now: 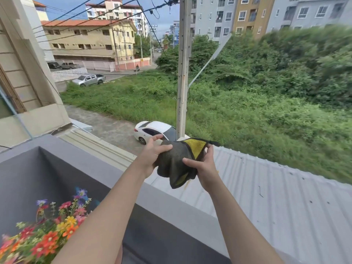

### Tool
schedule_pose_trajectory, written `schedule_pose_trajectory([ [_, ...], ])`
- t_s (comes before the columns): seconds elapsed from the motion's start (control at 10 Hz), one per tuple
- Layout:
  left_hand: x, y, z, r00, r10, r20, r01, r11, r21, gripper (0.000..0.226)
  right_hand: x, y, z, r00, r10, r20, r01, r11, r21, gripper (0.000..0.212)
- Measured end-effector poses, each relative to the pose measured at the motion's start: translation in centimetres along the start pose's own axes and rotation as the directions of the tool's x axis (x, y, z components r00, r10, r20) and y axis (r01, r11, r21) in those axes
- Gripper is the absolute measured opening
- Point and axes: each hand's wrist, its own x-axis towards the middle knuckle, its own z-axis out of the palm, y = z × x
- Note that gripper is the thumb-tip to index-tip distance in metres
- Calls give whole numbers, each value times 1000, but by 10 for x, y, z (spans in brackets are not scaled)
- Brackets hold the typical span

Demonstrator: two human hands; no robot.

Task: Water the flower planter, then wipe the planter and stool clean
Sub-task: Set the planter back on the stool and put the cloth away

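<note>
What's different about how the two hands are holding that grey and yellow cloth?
The left hand grips the bunched grey end of the cloth with one finger sticking out straight; the right hand lays its thumb across the front, nearer the yellow patch. The left hand sits slightly higher than the right hand. Both hold the same cloth, out beyond the balcony wall.

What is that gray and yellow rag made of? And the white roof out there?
The rag looks like soft fuzzy cloth, maybe microfiber: it droops and bunches. The roof looks like painted sheet metal: straight ridges, screw dots, dull finish.
</note>
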Motion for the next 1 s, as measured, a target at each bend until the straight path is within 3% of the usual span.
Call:
schedule_pose_trajectory([
  [0.1,1,-24,-10,996,14,94,-30,984,177,68,-12,12,-6,1000,22,-10,-24,977,-210,66],
  [0.2,2,-49,-19,987,-13,163,-36,955,294,65,-24,32,-14,998,59,-35,-66,961,-268,59],
  [0.3,6,-103,-34,972,-129,197,38,911,410,56,-45,83,-29,978,179,-105,-200,945,-260,53],
  [0.5,11,-190,-48,935,-304,182,100,719,687,59,-67,150,-53,904,375,-203,-420,868,-265,38],
  [0.6,16,-205,-49,942,-280,186,58,679,732,60,-63,158,-57,904,375,-205,-425,841,-335,41],
  [0.7,25,-216,-52,976,-175,128,-53,382,923,60,-55,166,-56,907,291,-305,-420,665,-617,49],
  [0.8,23,-222,-50,994,-86,71,-54,185,981,55,-53,172,-57,883,244,-400,-466,373,-802,70],
  [0.9,8,-235,-43,981,-136,135,-126,72,989,51,-60,176,-56,950,154,-271,-300,209,-931,76],
  [1.0,5,-242,-43,972,-185,143,-144,8,990,52,-58,182,-57,982,155,-107,-130,142,-981,59],
])
